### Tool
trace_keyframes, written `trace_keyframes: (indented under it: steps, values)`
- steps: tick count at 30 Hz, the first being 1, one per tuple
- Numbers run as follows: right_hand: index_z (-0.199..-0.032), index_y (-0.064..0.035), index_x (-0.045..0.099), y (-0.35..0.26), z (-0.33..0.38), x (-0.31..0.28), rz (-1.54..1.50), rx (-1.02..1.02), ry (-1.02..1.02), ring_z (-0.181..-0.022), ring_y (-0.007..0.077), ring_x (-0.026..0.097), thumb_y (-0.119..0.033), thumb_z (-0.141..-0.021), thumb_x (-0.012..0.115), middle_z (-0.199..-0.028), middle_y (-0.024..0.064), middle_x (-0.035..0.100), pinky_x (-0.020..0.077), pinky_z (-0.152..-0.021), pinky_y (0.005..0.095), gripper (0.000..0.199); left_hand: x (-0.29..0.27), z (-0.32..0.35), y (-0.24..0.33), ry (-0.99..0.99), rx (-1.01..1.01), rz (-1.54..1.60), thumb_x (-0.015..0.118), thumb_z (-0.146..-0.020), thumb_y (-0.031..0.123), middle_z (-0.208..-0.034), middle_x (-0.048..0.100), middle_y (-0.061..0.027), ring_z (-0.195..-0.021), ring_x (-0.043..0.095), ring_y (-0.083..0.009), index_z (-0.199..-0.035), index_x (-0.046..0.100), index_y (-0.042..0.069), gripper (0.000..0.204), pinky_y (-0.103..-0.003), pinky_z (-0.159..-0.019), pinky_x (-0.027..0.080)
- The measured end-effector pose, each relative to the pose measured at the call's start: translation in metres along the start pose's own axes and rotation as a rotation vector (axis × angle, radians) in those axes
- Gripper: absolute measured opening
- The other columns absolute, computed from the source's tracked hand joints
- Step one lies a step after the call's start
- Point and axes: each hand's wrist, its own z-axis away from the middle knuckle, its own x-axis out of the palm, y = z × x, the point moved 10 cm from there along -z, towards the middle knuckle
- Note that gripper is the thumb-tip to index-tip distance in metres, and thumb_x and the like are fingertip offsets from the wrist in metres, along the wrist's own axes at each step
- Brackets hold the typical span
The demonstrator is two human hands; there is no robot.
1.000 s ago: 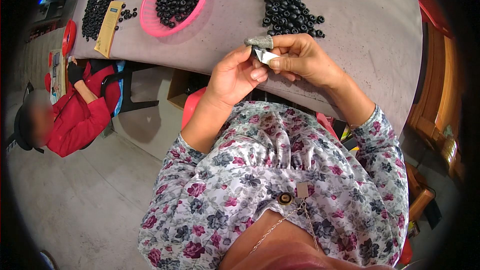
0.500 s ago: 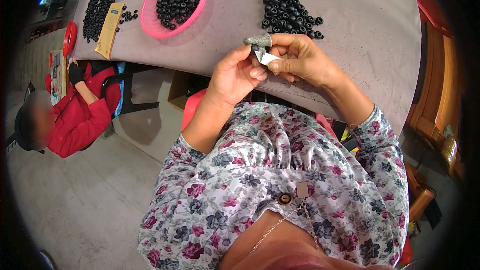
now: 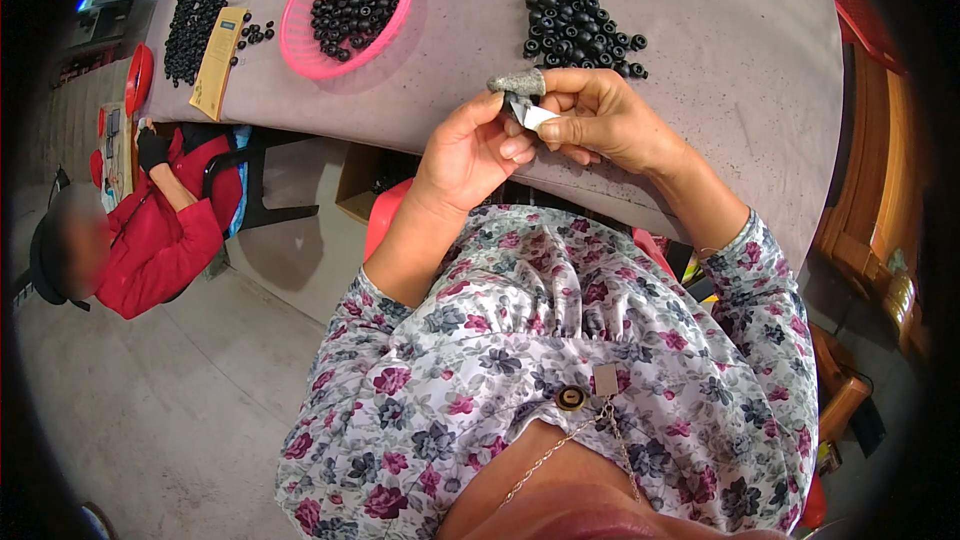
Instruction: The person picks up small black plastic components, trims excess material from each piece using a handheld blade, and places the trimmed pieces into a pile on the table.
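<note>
My left hand [image 3: 460, 155] pinches a small black round piece [image 3: 510, 103] between thumb and fingers over the table's near edge. The piece is mostly covered by fingers. My right hand [image 3: 625, 128] grips a small blade with a white wrapping [image 3: 539, 117] between thumb and fingers, its tip against the black piece. A grey fabric finger cover [image 3: 517, 83] sits on my right index finger, above the piece. Just beyond my hands lies a pile of black round pieces with holes [image 3: 572, 25].
A pink plastic basket [image 3: 293, 35] holds many black pieces. More black pieces [image 3: 195, 30] and a tan paper packet [image 3: 216, 65] lie at the table's far left. Dark crumbs dot the grey tablecloth [image 3: 720, 70]. A person in red [image 3: 165, 245] sits at left.
The white-wrapped blade has turned slightly in my right fingers at the black piece. Both hands keep nearly the same place.
</note>
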Motion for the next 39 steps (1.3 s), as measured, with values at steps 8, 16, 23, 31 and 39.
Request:
trace_keyframes:
  steps: [8, 16, 23, 31, 39]
  values:
    - [-0.121, 0.0002, 0.058, -0.0051, 0.0009, 0.0003, 0.021, -0.003, 0.007, -0.05, 0.0043, 0.047, -0.009, -0.087, 0.066, -0.072, -0.0004, 0.058, 0.0329, -0.042, 0.0184, 0.036, 0.0, -0.0013, 0.0009, -0.004, 0.029, -0.022, 0.056, -0.092, 0.025, -0.08, 0.057, -0.0046, -0.065, 0.05, -0.0127, -0.101, 0.059, 0.003, 0.024, -0.028, -0.061, 0.042]
    - [-0.116, 0.0008, 0.06, -0.0044, -0.0005, -0.0009, -0.031, 0.002, 0.006, -0.05, 0.0039, 0.047, -0.01, -0.089, 0.065, -0.071, -0.0008, 0.057, 0.0325, -0.042, 0.0175, 0.03, 0.0042, -0.0017, 0.0039, 0.004, 0.058, -0.048, 0.057, -0.092, 0.026, -0.081, 0.058, -0.0039, -0.066, 0.05, -0.0124, -0.103, 0.059, 0.003, 0.025, -0.027, -0.062, 0.042]
    - [-0.12, 0.0005, 0.059, -0.006, -0.0021, -0.0009, 0.013, 0.009, -0.005, -0.05, 0.0041, 0.047, -0.009, -0.088, 0.066, -0.072, -0.0005, 0.058, 0.0332, -0.042, 0.0182, 0.035, 0.0034, -0.0016, 0.006, 0.05, 0.06, -0.019, 0.058, -0.091, 0.021, -0.079, 0.057, -0.0045, -0.065, 0.05, -0.014, -0.09, 0.059, 0.003, 0.018, -0.029, -0.061, 0.043]
    - [-0.122, 0.0004, 0.058, -0.0039, -0.0033, -0.0037, -0.023, 0.005, -0.01, -0.05, 0.0047, 0.047, -0.009, -0.087, 0.067, -0.073, 0.0008, 0.059, 0.0333, -0.042, 0.0187, 0.038, 0.0029, -0.0036, 0.0075, 0.012, 0.077, -0.061, 0.057, -0.092, 0.025, -0.081, 0.058, -0.0036, -0.065, 0.05, -0.0126, -0.098, 0.059, 0.004, 0.022, -0.028, -0.062, 0.042]
    - [-0.122, 0.0008, 0.058, -0.0058, -0.0031, -0.0049, -0.015, 0.011, -0.025, -0.05, 0.0047, 0.048, -0.009, -0.086, 0.068, -0.073, 0.0009, 0.06, 0.0335, -0.042, 0.0185, 0.039, 0.0036, -0.0056, 0.0063, 0.029, 0.062, -0.057, 0.057, -0.092, 0.025, -0.08, 0.057, -0.0038, -0.065, 0.05, -0.0128, -0.097, 0.059, 0.004, 0.022, -0.028, -0.062, 0.042]
